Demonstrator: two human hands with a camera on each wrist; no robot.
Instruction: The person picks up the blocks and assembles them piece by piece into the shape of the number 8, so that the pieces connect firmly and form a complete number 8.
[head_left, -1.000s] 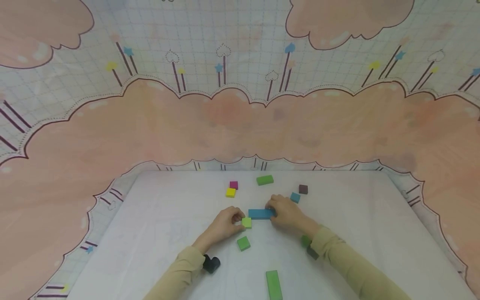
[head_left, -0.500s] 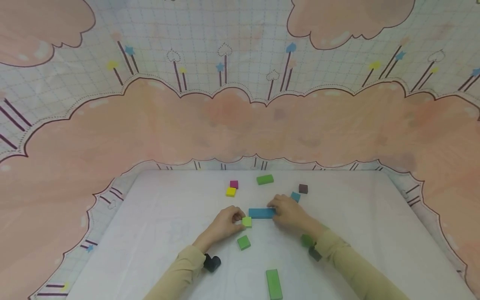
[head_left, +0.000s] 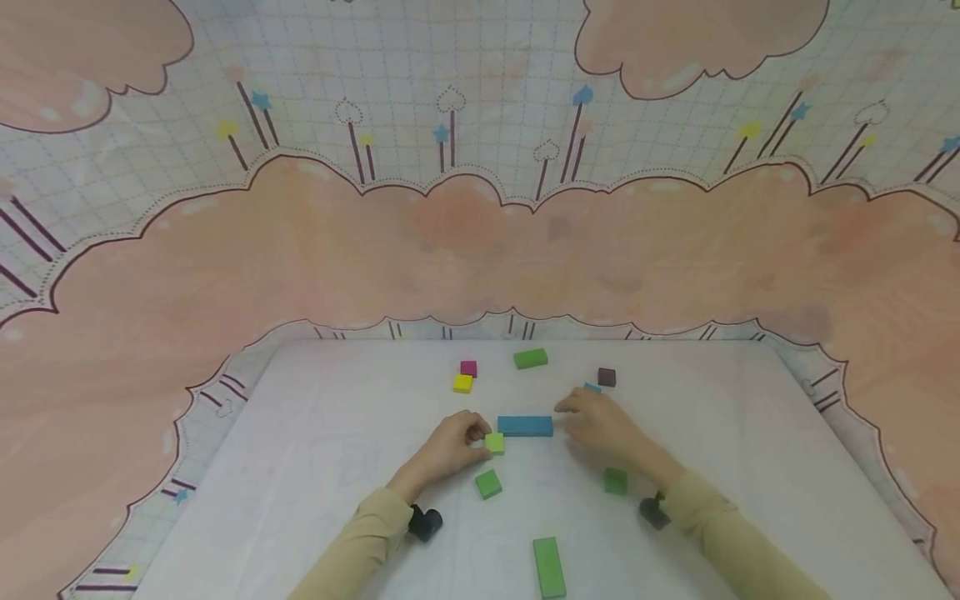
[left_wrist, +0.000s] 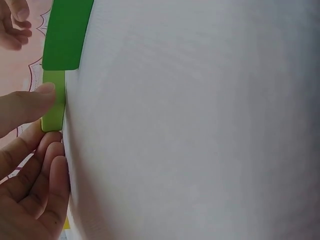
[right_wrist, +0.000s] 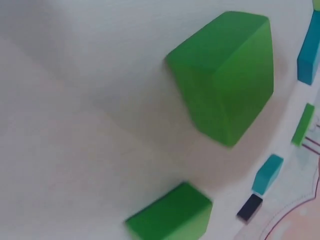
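Note:
My left hand [head_left: 450, 446] pinches a small lime-green block [head_left: 493, 443] between thumb and fingers. In the left wrist view, the thumb lies on the face of this lime block [left_wrist: 53, 110], with fingertips at its end. Just beyond it on the white tabletop lies a long blue block [head_left: 525, 427], near its upper right corner. My right hand [head_left: 603, 429] is a little to the right of the blue block, fingers loosely bent and holding nothing. A small blue block [head_left: 592, 388] is partly hidden behind that hand. The right wrist view shows no hand.
Green blocks lie in front of the hands: one [head_left: 488, 484] at centre, another [head_left: 616, 481] under the right forearm, and a long one [head_left: 549, 567] nearest me. Farther back are magenta [head_left: 468, 368], yellow [head_left: 462, 383], green [head_left: 531, 358] and dark brown [head_left: 607, 377] blocks.
My right hand has let go of the long blue block and moved right, now covering most of the small blue block. The left hand keeps its pinch on the lime block.

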